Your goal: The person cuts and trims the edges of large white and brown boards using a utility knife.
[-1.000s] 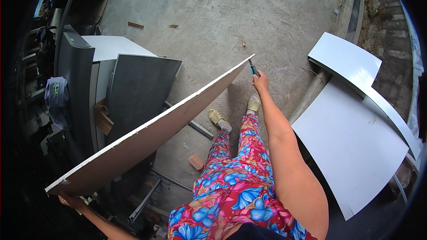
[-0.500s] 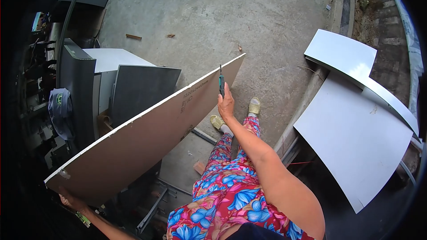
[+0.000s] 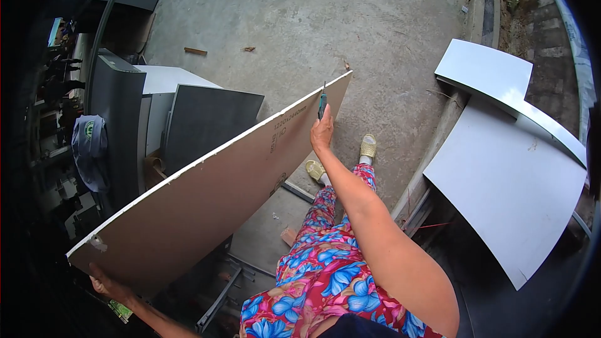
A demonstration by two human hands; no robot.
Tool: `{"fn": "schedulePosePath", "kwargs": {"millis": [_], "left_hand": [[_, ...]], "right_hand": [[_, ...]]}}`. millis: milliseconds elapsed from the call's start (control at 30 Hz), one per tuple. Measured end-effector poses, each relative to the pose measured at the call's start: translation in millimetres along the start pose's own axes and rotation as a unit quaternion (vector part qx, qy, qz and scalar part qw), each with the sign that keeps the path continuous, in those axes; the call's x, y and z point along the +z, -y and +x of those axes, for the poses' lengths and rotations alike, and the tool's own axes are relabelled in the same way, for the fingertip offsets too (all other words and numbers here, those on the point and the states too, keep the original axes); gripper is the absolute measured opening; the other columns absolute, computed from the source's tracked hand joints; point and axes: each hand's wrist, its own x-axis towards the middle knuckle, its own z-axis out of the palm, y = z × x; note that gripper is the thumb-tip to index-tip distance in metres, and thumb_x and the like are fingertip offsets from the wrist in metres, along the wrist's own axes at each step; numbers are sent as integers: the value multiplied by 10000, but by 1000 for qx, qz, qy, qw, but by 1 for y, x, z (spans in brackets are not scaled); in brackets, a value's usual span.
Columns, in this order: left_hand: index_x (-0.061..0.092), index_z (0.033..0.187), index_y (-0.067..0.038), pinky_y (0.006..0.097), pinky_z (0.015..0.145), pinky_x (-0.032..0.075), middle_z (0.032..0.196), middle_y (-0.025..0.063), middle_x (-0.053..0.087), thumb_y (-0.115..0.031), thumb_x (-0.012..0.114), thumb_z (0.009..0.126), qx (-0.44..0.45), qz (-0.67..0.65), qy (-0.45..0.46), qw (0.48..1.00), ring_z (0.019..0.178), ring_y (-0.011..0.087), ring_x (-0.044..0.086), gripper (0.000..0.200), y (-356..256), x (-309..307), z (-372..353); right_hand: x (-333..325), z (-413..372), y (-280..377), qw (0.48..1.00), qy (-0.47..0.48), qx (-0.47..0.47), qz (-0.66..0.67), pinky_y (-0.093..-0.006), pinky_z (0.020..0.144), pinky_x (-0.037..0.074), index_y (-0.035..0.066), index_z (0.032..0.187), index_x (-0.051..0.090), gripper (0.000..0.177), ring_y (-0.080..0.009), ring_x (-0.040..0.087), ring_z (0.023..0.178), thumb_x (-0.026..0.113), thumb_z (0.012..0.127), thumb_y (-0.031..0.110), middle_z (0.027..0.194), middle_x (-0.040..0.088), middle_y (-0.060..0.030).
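Observation:
A long brown-faced plasterboard sheet (image 3: 206, 172) with a white upper edge and printed markings stands tilted in front of me, running from lower left to upper right. At its near left corner, my left hand (image 3: 111, 286) is closed round the lower side, its fingers partly hidden. My right hand (image 3: 322, 130) grips a utility knife (image 3: 322, 105) with a teal and black handle, its thin tip pointing up past the board's top edge. That hand overlaps the board's face close to the far right end.
Dark panels (image 3: 213, 126) lean at the left beside a grey cloth (image 3: 89, 150) hung there. On the right lie large white curved sheets (image 3: 507, 181). A metal frame (image 3: 219, 300) stands below the board. Wood scraps (image 3: 195, 51) lie on the concrete floor (image 3: 350, 12).
The view has shifted slightly, so most things sit a little further right. My right hand and the knife appear higher and further right along the board; my left hand keeps its hold.

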Motion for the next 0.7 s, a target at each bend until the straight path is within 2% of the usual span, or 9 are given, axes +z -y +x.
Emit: {"fn": "schedulePosePath", "kwargs": {"millis": [100, 200, 300, 367, 433, 467, 567, 633, 700], "left_hand": [[603, 983, 15, 234, 619, 438, 812, 32, 617, -354, 534, 919, 0, 0, -18, 1000, 688, 79, 536, 381, -15, 11, -6], [604, 986, 13, 224, 602, 431, 799, 26, 615, -343, 543, 917, -8, -18, -3, 1000, 669, 73, 530, 369, -5, 11, 1], [610, 977, 18, 233, 625, 438, 818, 27, 619, -390, 556, 900, -1, -19, 5, 1000, 686, 81, 539, 418, 0, 16, 7], [620, 972, 12, 229, 628, 434, 818, 19, 619, -382, 570, 893, 19, -29, 4, 999, 689, 78, 535, 405, 3, 19, 12], [627, 973, 8, 224, 635, 431, 821, 13, 620, -366, 587, 885, 34, -44, 9, 998, 697, 75, 531, 387, 2, 24, 16], [628, 977, 7, 221, 639, 428, 824, 11, 620, -354, 597, 881, 39, -55, 11, 998, 704, 74, 531, 375, 1, 26, 16], [631, 982, 7, 222, 657, 426, 833, 7, 624, -318, 620, 869, 71, -80, 31, 994, 725, 70, 530, 345, -1, 35, 27], [633, 983, 7, 226, 670, 428, 841, 5, 628, -301, 630, 864, 103, -73, 42, 991, 740, 68, 532, 330, -4, 38, 33], [636, 984, 5, 232, 685, 430, 851, 2, 633, -289, 635, 860, 143, -54, 39, 987, 756, 65, 536, 319, -8, 42, 34]], "right_hand": [[-6, -21, 14, 991, -15, -132, 7, -429, 882, 415, 50, 1353, 321, 598, -399, 509, 1011, 496, 785, -14, 1103, 501, -238], [-50, -49, 50, 977, 114, -157, 88, -410, 853, 436, 54, 1326, 375, 571, -387, 533, 972, 514, 775, -2, 1083, 520, -232], [-92, -65, 94, 952, 134, -239, 134, -392, 889, 436, 46, 1285, 432, 522, -355, 551, 1016, 512, 772, -4, 1083, 552, -215], [-117, -70, 130, 931, 257, -89, 244, -297, 630, 482, 47, 1237, 497, 421, -183, 592, 713, 552, 821, 83, 852, 607, -110], [-145, -72, 181, 882, 357, 9, 308, -227, 495, 446, 54, 1237, 506, 403, -94, 555, 581, 573, 850, 144, 767, 605, -52], [-150, -76, 203, 861, 386, -19, 330, -162, 419, 376, 64, 1260, 492, 408, -29, 506, 500, 571, 887, 208, 723, 592, -15], [-167, -97, 275, 772, 495, -19, 398, -172, 410, 374, 45, 1302, 442, 438, -49, 474, 464, 545, 914, 220, 734, 592, -46], [-170, -114, 309, 743, 540, -20, 394, -172, 405, 371, 53, 1311, 436, 432, -50, 466, 449, 531, 923, 217, 725, 590, -48], [-173, -124, 315, 727, 578, -5, 370, -171, 406, 375, 65, 1309, 441, 425, -49, 469, 447, 528, 926, 226, 714, 590, -43]]}}
